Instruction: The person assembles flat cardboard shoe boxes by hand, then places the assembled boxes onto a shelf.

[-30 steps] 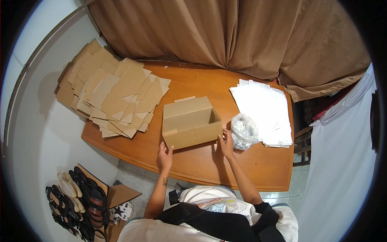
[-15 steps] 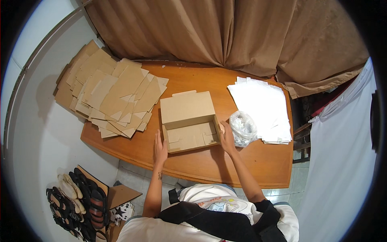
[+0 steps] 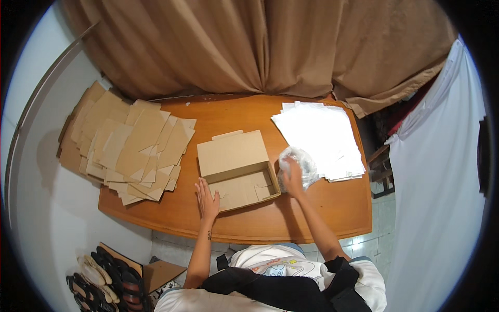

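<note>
An open brown cardboard box (image 3: 233,153) stands on the table with its lid folded back away from me. My left hand (image 3: 208,202) rests against the box's left wall, fingers stretched out and holding nothing. To the right of the box my right hand (image 3: 292,177) is at the mouth of a clear plastic bag (image 3: 309,165). Its fingertips are blurred and partly lost against the bag, so whether they grip anything does not show. What the bag contains cannot be made out.
Flat cardboard boxes (image 3: 127,143) lie heaped on the wooden table's (image 3: 249,226) left side. A stack of white paper sheets (image 3: 322,132) is at the right. A brown curtain (image 3: 218,47) hangs behind the table. Several sandals (image 3: 106,278) sit at the lower left.
My right hand has left the box's right wall and moved onto the plastic bag. My left hand stays at the box's left side, now with the fingers spread. The view has shifted.
</note>
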A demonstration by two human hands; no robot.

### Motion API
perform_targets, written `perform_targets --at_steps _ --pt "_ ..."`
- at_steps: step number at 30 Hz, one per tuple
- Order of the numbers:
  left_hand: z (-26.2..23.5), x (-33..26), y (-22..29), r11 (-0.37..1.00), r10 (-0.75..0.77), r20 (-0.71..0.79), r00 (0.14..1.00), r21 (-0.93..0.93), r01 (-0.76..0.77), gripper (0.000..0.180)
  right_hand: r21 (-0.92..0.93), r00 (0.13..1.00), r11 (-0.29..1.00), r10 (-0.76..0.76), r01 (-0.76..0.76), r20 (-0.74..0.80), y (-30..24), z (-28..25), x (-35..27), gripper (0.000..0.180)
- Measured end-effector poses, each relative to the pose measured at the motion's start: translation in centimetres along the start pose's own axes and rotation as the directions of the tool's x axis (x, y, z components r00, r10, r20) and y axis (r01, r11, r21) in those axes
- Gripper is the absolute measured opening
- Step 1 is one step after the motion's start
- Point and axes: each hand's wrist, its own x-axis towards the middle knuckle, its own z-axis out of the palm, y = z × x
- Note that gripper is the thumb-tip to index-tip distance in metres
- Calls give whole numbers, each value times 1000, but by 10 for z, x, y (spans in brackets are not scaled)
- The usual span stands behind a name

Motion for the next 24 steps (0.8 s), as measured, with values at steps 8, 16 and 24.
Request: perform_targets --at_steps 8,16,24 --pt "23 30 73 982 150 -93 984 -99 -159 59 -513 950 807 307 -291 -55 129 -89 13 63" --pt "71 34 127 944 265 -43 963 -192 -269 41 -674 911 718 377 -174 166 174 -89 -11 56" --pt "105 42 194 876 324 -38 945 -365 -315 29 -527 959 828 274 -193 79 180 -103 3 20"
